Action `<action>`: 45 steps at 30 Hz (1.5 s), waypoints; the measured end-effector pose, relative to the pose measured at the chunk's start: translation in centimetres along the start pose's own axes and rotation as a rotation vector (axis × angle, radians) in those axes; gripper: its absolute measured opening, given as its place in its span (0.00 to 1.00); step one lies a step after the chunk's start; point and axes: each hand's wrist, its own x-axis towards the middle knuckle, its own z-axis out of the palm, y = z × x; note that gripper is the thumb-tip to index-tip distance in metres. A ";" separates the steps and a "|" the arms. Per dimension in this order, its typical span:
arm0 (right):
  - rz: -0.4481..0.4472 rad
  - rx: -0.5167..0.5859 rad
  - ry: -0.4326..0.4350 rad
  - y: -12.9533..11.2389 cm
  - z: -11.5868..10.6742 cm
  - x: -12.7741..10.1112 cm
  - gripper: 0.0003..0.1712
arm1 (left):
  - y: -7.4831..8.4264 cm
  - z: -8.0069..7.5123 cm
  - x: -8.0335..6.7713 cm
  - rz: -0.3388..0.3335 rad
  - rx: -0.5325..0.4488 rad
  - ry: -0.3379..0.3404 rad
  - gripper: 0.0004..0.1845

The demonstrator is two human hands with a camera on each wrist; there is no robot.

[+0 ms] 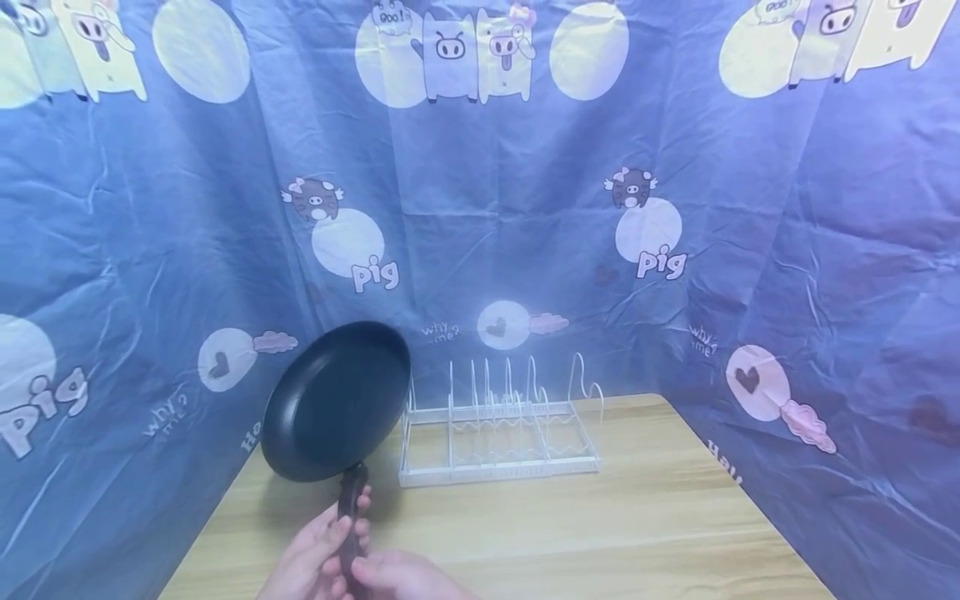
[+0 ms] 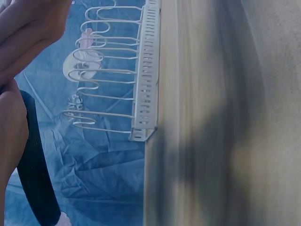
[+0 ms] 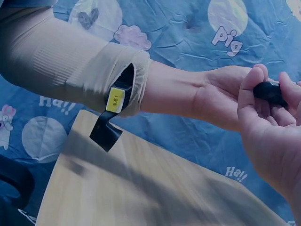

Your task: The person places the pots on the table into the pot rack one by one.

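Note:
A black frying pan (image 1: 337, 400) is held up over the left part of the table, its dark inside tilted toward the head camera. My left hand (image 1: 311, 554) grips its black handle (image 1: 348, 508), thumb along the near side and fingertips wrapped round the far side. Lower on the same handle, my right hand (image 1: 408, 575) holds on with its thumb near the end. In the right wrist view the handle's end (image 3: 270, 92) shows between the fingers of both hands. To the pan's right stands a white wire rack (image 1: 498, 477) with several upright loops.
The rack rests on a wood-grain table (image 1: 600, 533) near its back edge. Blue cloth (image 1: 495, 167) with pig prints hangs at the back and both sides. A sleeved forearm (image 3: 70, 61) with a black strapped device (image 3: 106, 134) crosses the right wrist view.

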 end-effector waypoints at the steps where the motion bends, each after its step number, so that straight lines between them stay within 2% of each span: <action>1: -0.003 0.016 -0.019 -0.1 0.0 -0.1 0.16 | 0.0 0.1 0.1 0.007 -0.019 -0.021 0.24; 3: -0.006 0.024 -0.029 -0.4 0.2 -0.5 0.14 | -0.1 0.4 0.4 0.011 -0.025 -0.038 0.24; 5: 0.017 0.032 0.007 -0.8 0.4 -0.9 0.12 | -0.1 0.7 0.5 0.013 -0.020 -0.042 0.24; 9: 0.053 -0.023 0.178 -1.4 1.0 -2.1 0.14 | -0.1 1.3 0.8 -0.006 0.022 -0.024 0.23; 12: 0.045 -0.150 0.277 -1.7 1.4 -3.0 0.18 | -0.1 1.6 1.1 -0.014 0.085 -0.005 0.23; 15: 0.024 -0.276 0.320 -1.9 1.6 -3.6 0.20 | -0.1 1.9 1.4 -0.023 0.162 0.017 0.24; 18: -0.006 -0.346 0.326 -1.9 1.4 -4.0 0.22 | 0.2 2.3 1.6 -0.025 0.268 0.047 0.26; 21: -0.047 -0.387 0.324 -2.1 1.2 -4.5 0.22 | 0.6 2.8 2.0 0.000 0.416 0.064 0.27; 25: -0.087 -0.469 0.341 -2.4 1.0 -5.2 0.19 | 1.1 3.5 2.4 0.016 0.547 0.062 0.27; 30: -0.109 -0.534 0.387 -2.7 0.9 -5.7 0.15 | 1.3 4.0 3.2 0.013 0.608 0.057 0.24; 35: -0.168 -0.542 0.392 -2.6 0.7 -5.9 0.16 | 1.3 4.6 3.8 -0.004 0.654 0.078 0.27; 42: -0.218 -0.619 0.398 -2.6 0.2 -6.4 0.16 | 1.0 4.5 4.7 0.003 0.707 0.080 0.25; 45: -0.227 -0.625 0.405 -2.7 0.2 -6.7 0.17 | 1.0 4.5 5.0 -0.004 0.735 0.087 0.28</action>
